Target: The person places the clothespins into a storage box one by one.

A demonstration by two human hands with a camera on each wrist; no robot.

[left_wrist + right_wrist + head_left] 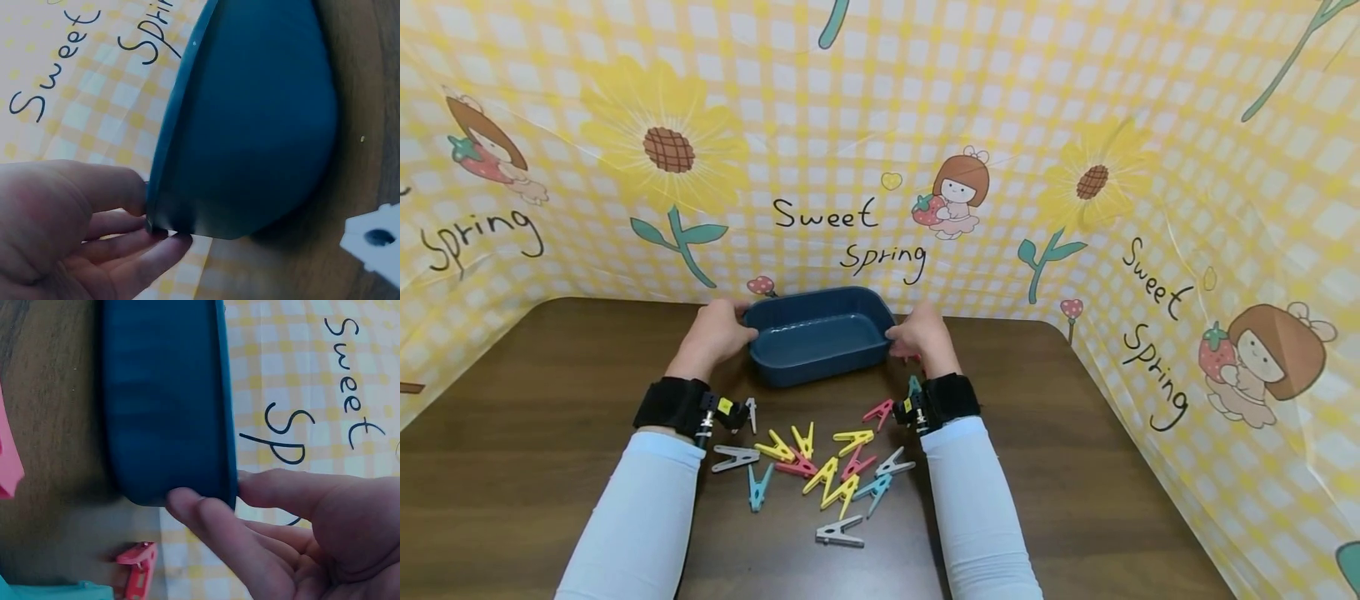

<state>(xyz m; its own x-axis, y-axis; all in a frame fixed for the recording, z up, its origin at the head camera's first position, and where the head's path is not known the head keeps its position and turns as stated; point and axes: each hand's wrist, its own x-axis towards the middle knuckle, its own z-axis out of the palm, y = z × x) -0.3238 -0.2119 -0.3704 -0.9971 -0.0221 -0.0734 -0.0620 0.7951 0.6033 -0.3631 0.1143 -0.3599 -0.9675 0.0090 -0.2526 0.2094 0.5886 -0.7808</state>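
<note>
A dark blue tub [820,333] sits on the brown desk [550,433] near its back edge, close to the yellow checked backdrop [880,125]. The left hand [715,332] holds the tub's left end, its grip narrow: the thumb lies on the rim and the fingers [134,253] curl under the edge, pinching it. The right hand [921,333] grips the right end the same way, thumb over the rim and fingers [206,522] against the outer wall. Just in front of the tub, between the two forearms, lies a scatter of clothes pegs [820,471] in yellow, pink, teal and grey, none of them inside the tub. A pink peg [139,565] lies just beside the right hand.
</note>
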